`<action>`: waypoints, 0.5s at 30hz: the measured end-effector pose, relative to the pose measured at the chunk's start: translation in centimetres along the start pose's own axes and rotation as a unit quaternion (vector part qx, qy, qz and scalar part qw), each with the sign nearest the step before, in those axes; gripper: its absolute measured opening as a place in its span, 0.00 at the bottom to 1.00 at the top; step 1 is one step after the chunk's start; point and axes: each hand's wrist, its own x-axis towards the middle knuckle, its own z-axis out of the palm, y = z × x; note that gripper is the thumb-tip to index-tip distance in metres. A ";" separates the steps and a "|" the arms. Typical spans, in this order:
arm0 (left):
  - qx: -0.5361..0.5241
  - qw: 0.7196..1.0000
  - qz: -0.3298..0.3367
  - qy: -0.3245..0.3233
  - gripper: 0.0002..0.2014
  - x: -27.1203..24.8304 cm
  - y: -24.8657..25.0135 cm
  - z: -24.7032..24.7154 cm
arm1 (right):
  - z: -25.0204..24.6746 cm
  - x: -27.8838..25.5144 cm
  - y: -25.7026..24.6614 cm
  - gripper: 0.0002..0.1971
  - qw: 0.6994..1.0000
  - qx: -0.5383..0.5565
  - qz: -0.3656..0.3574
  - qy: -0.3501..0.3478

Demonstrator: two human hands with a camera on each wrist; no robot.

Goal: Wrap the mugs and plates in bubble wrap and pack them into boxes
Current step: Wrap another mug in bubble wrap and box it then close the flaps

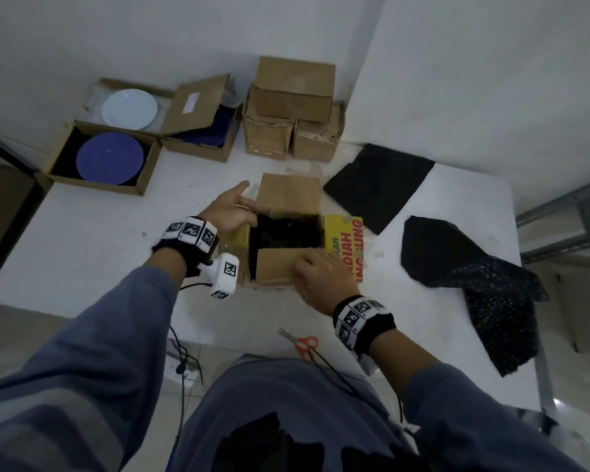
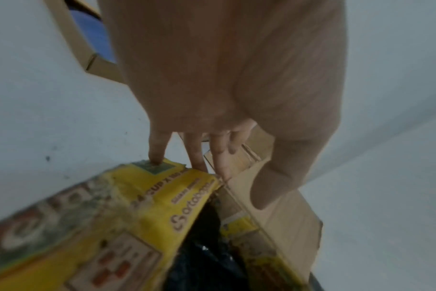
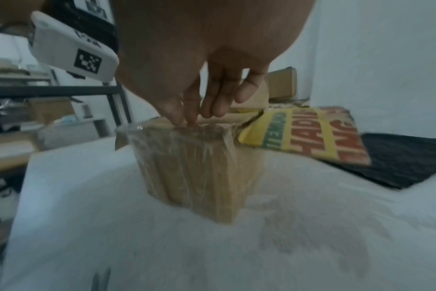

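An open cardboard box (image 1: 286, 195) stands mid-table with a black bubble-wrapped bundle (image 1: 286, 233) inside it. My left hand (image 1: 232, 212) is at the box's left side. In the left wrist view its straight fingers (image 2: 197, 157) touch the edge of the yellow printed left flap (image 2: 149, 196), with the black bundle (image 2: 202, 256) below. My right hand (image 1: 321, 281) lies on the near flap (image 1: 273, 267), which is folded partly over the opening. In the right wrist view its fingertips (image 3: 192, 116) press the top edge of the taped front wall (image 3: 199, 167).
At the back left, a blue plate (image 1: 109, 158) and a white plate (image 1: 130, 109) sit in open boxes, with closed boxes (image 1: 293, 107) stacked beside them. Black bubble-wrap sheets (image 1: 378, 185) (image 1: 474, 277) lie on the right. Orange-handled scissors (image 1: 304, 342) lie at the near table edge.
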 end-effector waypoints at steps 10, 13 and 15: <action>0.254 0.952 0.165 -0.055 0.29 -2.5 -4.9 1.6 | 0.1 -0.6 0.7 0.23 0.989 0.127 0.074 -0.030; 0.341 0.916 0.209 -0.028 0.39 -3.0 -5.5 2.1 | -0.3 -0.1 1.2 0.41 0.986 0.128 0.099 -0.032; 0.346 0.916 0.204 -0.001 0.38 -3.4 -5.7 2.2 | -0.3 0.2 1.3 0.44 0.991 0.072 0.081 -0.077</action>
